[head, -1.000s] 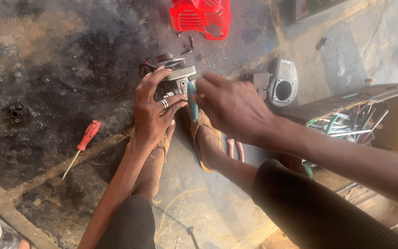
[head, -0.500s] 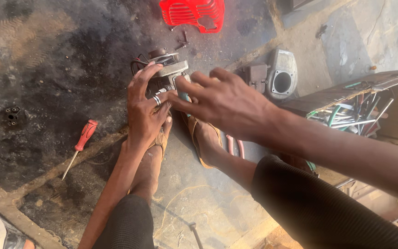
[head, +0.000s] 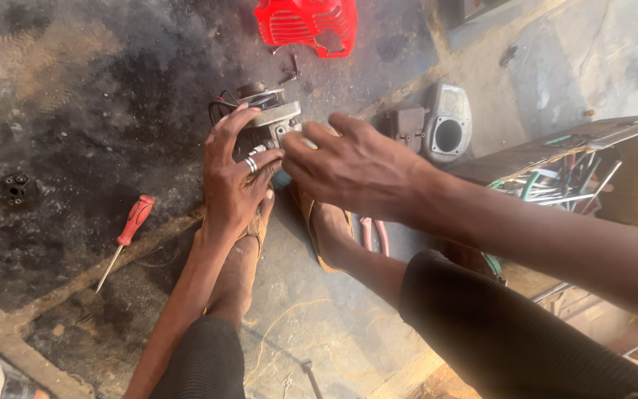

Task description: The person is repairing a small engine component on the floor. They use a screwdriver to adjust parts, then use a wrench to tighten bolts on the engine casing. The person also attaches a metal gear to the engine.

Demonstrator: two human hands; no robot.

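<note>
**Two hands on a small grey engine part**

At the bottom of the view are the person's two legs in dark trousers. The feet in sandals (head: 319, 229) rest on the dirty floor (head: 75, 89).

Just past the feet, near the middle, the left hand (head: 234, 185) lies over a small grey metal engine part (head: 271, 122). Its fingers are spread wide and touch the part's near side. One finger wears a ring (head: 251, 164).

The right hand (head: 356, 174) comes in from 3 o'clock. Its fingertips are pinched close together, right at the part, where something blue-green (head: 282, 179) peeks out below them. I cannot tell if it holds that thing.

At 9 o'clock from the hands, a red-handled screwdriver (head: 128, 233) lies apart on the floor.

At 2 o'clock from the part stands a grey metal cover with a round hole (head: 446, 133). At 3 o'clock is a box of tools (head: 563, 185).

Farthest away, at 12 o'clock, lies a red plastic cover (head: 308, 26).
</note>
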